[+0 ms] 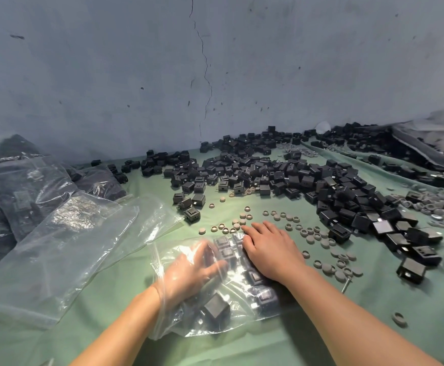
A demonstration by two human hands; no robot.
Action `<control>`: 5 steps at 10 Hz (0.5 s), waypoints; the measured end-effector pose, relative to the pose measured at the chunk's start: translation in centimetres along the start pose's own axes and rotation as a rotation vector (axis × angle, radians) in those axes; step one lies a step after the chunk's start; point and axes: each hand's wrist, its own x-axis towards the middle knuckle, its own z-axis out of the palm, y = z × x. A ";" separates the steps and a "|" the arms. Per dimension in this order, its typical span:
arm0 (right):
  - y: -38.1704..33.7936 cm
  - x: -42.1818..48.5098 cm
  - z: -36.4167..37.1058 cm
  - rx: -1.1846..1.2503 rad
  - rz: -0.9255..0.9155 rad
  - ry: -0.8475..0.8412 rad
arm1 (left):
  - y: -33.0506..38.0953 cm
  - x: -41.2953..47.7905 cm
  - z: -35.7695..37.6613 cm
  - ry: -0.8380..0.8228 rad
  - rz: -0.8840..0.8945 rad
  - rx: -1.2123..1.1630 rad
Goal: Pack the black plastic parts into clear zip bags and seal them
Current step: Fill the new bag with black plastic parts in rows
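Work surface covered with a green cloth (104, 307). A broad heap of black plastic parts (281, 175) runs from centre rear to the right edge. Small grey caps and rings (318, 235) lie scattered in front of the heap, with a denser drift (432, 207) at the right. Flat, empty clear zip bags (57, 254) overlap at the left; beyond them, filled bags (17, 196) are stacked. One part-filled bag (189, 328) lies at front centre, with a loose ring (398, 318) well to its right.
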 end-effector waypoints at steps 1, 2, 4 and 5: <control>0.0 0.0 0.0 0.001 -0.001 0.000 | -0.4 0.2 0.1 0.009 0.002 -0.031; 0.0 0.0 0.1 -0.002 -0.001 0.000 | -0.9 0.3 0.4 0.062 0.021 -0.010; 0.1 0.1 0.2 0.001 -0.002 0.003 | -1.1 0.9 0.6 0.042 0.014 0.079; 0.1 0.1 0.2 0.000 0.001 0.004 | -0.8 0.8 0.5 0.049 0.038 0.092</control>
